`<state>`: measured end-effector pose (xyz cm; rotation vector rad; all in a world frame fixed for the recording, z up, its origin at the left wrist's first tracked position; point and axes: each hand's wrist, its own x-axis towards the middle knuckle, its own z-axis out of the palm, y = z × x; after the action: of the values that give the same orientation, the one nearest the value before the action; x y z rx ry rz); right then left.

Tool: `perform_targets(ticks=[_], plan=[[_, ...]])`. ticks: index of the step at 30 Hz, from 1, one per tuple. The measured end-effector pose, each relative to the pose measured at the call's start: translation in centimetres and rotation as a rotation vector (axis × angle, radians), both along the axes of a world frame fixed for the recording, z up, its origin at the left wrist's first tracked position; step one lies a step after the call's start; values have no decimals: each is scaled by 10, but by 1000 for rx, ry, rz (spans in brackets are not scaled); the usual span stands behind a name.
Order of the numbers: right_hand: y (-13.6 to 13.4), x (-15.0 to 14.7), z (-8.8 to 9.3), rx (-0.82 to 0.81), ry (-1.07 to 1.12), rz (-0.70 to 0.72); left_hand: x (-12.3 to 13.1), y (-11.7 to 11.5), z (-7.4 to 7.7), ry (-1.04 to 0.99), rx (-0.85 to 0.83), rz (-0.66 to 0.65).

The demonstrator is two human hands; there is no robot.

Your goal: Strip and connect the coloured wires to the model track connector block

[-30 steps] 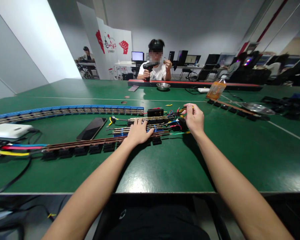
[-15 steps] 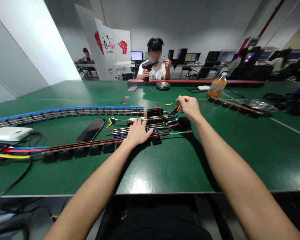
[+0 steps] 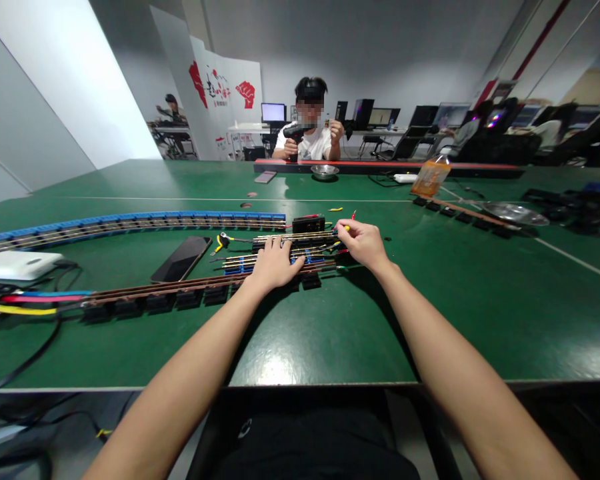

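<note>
On the left of the green bench sits a white box, and coloured wires run to a long brown rail, whose black feet seem meant to raise it off the surface. A curved blue track stretches behind, and a dark phone lies between the two. In the middle, the left hand rests open, palm down, across short rails laid side by side, likely to stop them sliding. A black block sits just behind them. At their right ends, the right hand pinches a small yellow piece, probably with the fingertips for finer control; what it touches is hidden. Farther right, a bottle is near another rail and a metal dish
</note>
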<state>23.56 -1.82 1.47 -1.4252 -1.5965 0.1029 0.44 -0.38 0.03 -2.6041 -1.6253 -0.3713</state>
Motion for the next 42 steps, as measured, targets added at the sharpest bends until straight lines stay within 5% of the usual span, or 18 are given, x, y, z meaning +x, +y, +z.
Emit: perform_targets(ticks=[18, 23, 32, 42], plan=[[-6, -2, -5, -40, -237, -16, 1, -2, 4, -5, -30, 10], [-5, -4, -5, 11, 54, 15, 0, -2, 4, 4, -25, -3], [2, 7, 10, 16, 965, -64, 1, 0, 3, -8, -43, -1], [-3, 9, 17, -15, 1156, -132, 3, -1, 5, 8, -39, 13]])
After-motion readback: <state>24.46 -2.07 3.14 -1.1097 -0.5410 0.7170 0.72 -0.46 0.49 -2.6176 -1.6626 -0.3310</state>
